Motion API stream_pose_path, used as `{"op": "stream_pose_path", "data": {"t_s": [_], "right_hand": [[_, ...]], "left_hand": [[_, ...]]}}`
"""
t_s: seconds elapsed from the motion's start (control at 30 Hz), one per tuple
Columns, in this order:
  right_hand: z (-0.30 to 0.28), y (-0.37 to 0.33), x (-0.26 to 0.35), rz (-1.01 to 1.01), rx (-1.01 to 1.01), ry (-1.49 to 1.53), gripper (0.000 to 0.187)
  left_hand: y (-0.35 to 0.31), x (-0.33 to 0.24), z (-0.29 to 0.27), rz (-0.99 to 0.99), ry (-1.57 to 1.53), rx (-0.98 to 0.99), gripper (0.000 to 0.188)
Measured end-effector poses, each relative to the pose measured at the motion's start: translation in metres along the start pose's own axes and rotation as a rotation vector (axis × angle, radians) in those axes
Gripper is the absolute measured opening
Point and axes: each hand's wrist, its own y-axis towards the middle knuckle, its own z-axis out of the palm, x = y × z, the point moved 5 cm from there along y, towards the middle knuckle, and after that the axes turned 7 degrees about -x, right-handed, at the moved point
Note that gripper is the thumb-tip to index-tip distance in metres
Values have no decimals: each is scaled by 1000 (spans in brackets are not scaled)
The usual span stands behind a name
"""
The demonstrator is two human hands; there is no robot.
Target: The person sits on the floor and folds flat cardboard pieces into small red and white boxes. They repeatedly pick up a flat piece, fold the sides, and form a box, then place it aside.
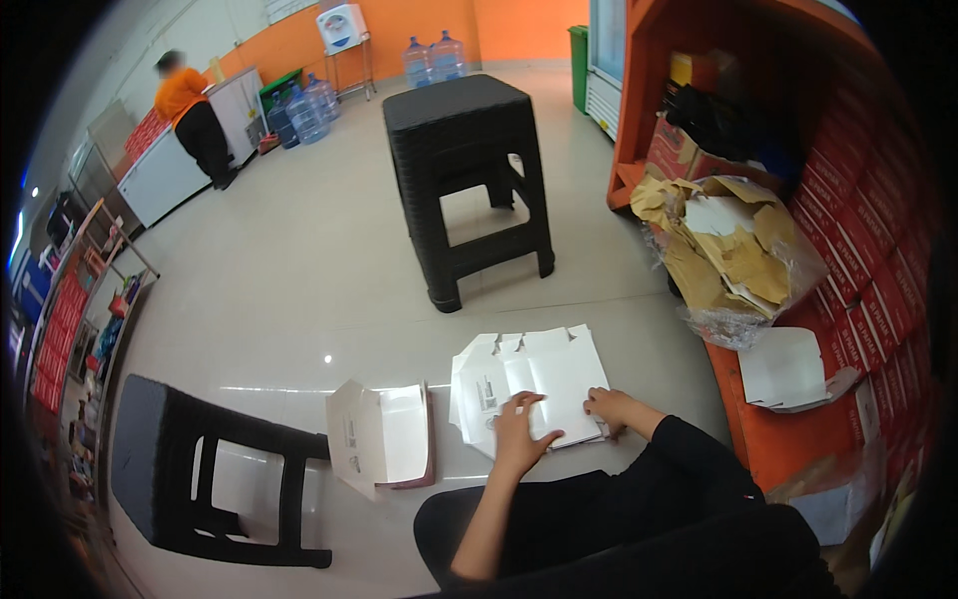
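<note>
A stack of flat white cardboard box blanks lies in front of me, with notched flaps along its far edge and small dark print on its left part. My left hand rests on the blanks, thumb and fingers apart. At the stack's right edge, my right hand has its fingers curled around the border of a blank; its thumb is partly hidden. Just left of the stack, a folded white cardboard box sits with its printed lid flap tipped open to the left.
One black plastic stool stands upright ahead; another stool lies on its side at left. To the right are torn brown paper wrapping, an orange shelf and stacked red boxes. A person in orange stands by a white chest freezer.
</note>
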Motion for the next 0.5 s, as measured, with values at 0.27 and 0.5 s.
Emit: {"op": "stream_pose_path", "data": {"t_s": [0.27,0.5], "right_hand": [[7,0,-13,-10,-103,103,60],[17,3,-15,37,-156,82,59]], "left_hand": [[2,68,155,76,370,815,62],[13,75,157,11,119,888,38]]}}
